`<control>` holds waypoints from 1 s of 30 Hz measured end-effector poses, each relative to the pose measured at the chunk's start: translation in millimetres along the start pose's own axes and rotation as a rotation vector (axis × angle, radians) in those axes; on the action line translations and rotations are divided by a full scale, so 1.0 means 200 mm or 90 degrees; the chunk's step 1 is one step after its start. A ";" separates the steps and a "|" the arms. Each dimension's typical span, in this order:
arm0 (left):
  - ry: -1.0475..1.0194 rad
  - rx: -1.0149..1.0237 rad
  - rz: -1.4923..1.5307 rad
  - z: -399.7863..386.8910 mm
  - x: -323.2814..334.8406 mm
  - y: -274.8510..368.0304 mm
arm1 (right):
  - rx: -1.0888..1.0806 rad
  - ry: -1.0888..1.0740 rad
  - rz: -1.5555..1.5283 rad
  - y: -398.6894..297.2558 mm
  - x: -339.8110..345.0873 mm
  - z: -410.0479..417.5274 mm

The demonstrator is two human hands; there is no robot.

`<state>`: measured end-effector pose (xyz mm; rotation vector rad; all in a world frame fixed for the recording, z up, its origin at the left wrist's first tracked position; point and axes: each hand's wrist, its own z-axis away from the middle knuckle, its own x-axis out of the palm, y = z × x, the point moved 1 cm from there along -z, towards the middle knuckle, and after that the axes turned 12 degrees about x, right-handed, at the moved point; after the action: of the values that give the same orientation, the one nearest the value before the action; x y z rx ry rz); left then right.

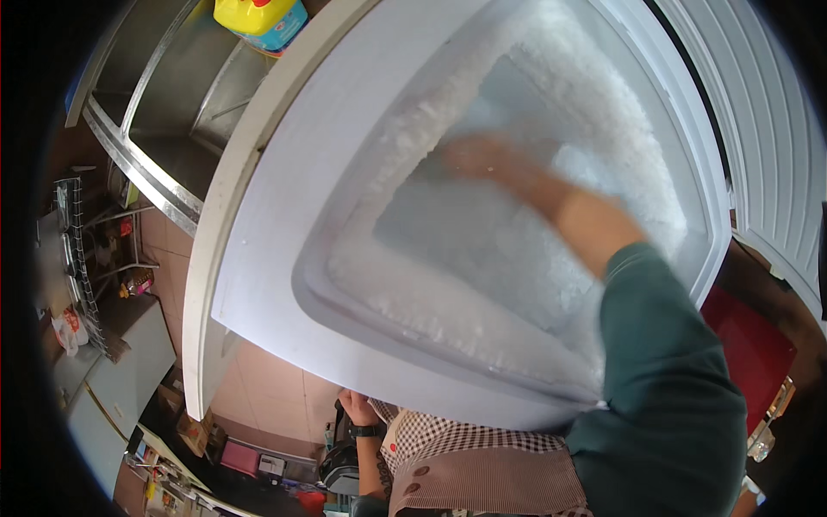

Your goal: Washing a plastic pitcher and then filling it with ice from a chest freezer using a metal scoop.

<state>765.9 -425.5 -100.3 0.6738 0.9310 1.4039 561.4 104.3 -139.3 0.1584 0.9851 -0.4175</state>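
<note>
A white chest freezer [284, 258] stands open before me, with thick frost [413, 136] coating its inner walls. My right hand [475, 156] reaches deep inside on a bare forearm, below a dark green sleeve. It is blurred, so its fingers and anything in them cannot be made out. Loose pale ice [575, 284] lies under and beside the forearm. My left hand [355, 408], with a dark band at the wrist, is low by the freezer's front edge and my checked apron [439, 426]. Its fingers look curled, but whether they grip something is hidden.
The ridged white lid [762, 110] is raised on the right. A cream panel [210, 271] borders the freezer's left side. Beyond it are a stainless steel sink [168, 84] and a yellow jug [261, 19]. A red surface [749, 349] shows at right; boxes [190, 430] stand lower left.
</note>
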 end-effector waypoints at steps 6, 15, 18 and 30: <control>0.028 -0.001 -0.001 0.03 -0.10 -0.08 | -0.161 -0.065 0.108 -0.17 -0.09 0.24; 0.090 -0.063 0.015 0.02 -0.11 0.05 | -0.074 -0.179 0.202 -0.08 -0.23 0.20; -0.009 0.071 -0.059 -0.05 -0.12 -0.01 | -0.115 -0.068 -0.107 0.16 -0.16 0.01; 0.010 0.027 0.001 -0.05 -0.03 0.11 | 0.030 -0.034 0.059 0.04 -0.34 0.16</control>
<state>746.4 -431.2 -85.2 0.6957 0.9753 1.3959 556.2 120.5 -65.8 0.2330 0.9115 -0.3589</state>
